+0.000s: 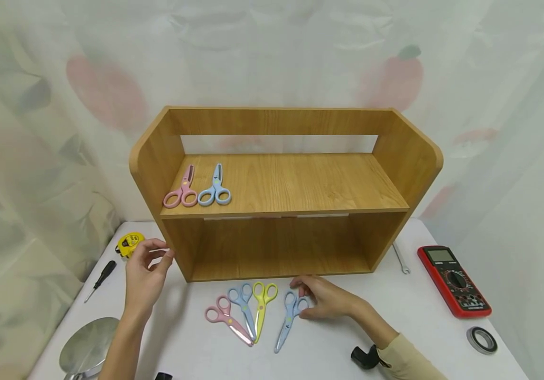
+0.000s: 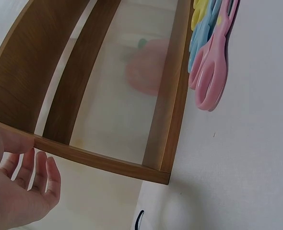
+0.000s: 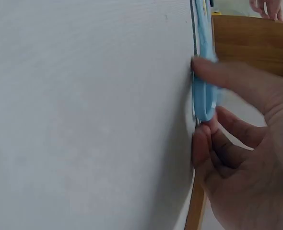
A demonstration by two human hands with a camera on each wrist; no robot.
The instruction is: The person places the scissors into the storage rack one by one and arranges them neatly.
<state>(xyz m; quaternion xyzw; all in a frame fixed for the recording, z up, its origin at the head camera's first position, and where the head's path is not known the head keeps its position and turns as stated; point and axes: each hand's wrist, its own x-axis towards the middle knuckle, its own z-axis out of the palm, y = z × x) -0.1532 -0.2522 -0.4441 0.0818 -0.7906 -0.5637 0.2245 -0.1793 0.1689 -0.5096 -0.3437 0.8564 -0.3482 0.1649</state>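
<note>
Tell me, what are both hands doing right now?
Right hand pinching blue scissors on table. Left hand open beside wooden shelf. Nothing in the way.

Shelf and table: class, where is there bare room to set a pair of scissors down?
Most of the upper shelf board, right of the blue scissors; the lower compartment; the table between the right hand and multimeter. Crowded: the table front-left of the shelf.

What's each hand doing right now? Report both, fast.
Left hand: open, holding nothing, beside the wooden shelf.
Right hand: fingers pinching the handle of the blue scissors on the table.
</note>
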